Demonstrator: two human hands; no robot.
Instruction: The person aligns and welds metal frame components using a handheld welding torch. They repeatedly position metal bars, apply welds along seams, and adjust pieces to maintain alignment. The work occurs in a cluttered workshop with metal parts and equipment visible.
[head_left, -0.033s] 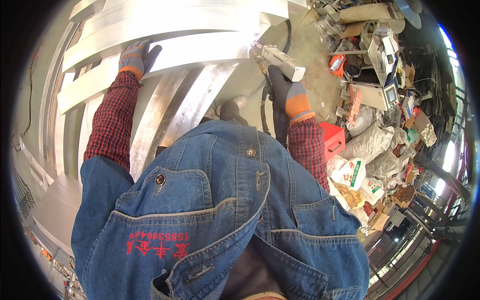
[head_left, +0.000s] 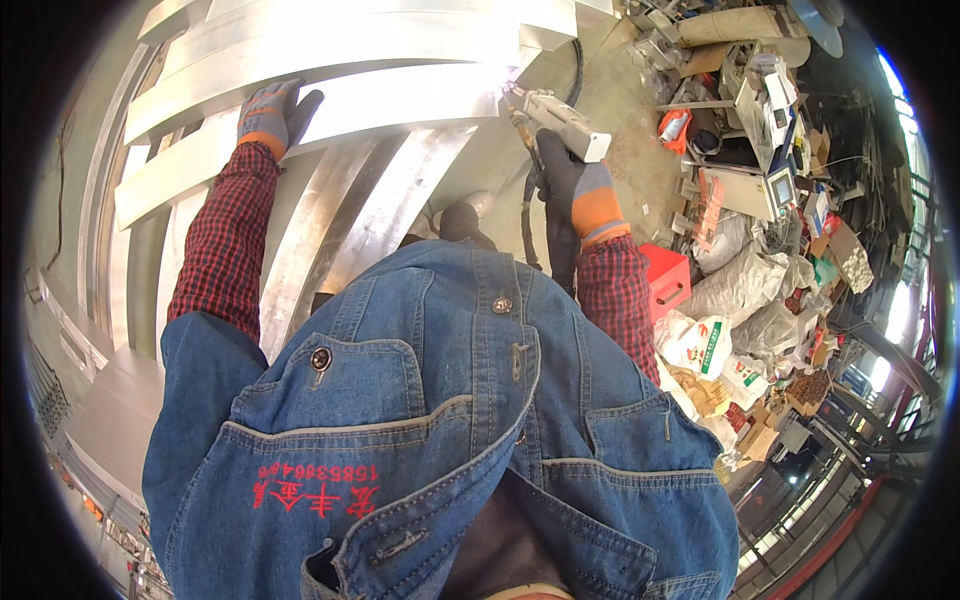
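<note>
While a worker's gloved right hand [head_left: 577, 180] closes around a handheld torch-like tool [head_left: 560, 122], the gloved left hand [head_left: 270, 115] lies across a long, pale metal panel [head_left: 400, 100], thumb set apart from the fingers. Whether the left fingers clasp the panel's edge or merely press on it cannot be told. Nothing visible has shifted between the previous picture and this one: both hands, the tool and the panel hold the same places, which suggests a steady pass or a pause at one spot rather than a fresh move.

At the tool's tip, a violet-white glare [head_left: 508, 86] burns at the panel's right end, washing out the metal around it; whether tip and panel touch is lost in the brightness. The panel lies crosswise ahead of the worker, over bare metal beams [head_left: 400, 190] that run toward the body, with another pale panel [head_left: 180, 100] just beyond it. A dark cable [head_left: 528, 220] hangs below the tool, near the right hand.

Red-checked sleeves [head_left: 225, 240] reach out from a blue denim jacket [head_left: 460, 340]. Beyond the right forearm stands a red box [head_left: 665, 280], and past it white plastic bags [head_left: 695, 343], cardboard and mixed scrap are heaped along the workshop floor [head_left: 625, 120].
</note>
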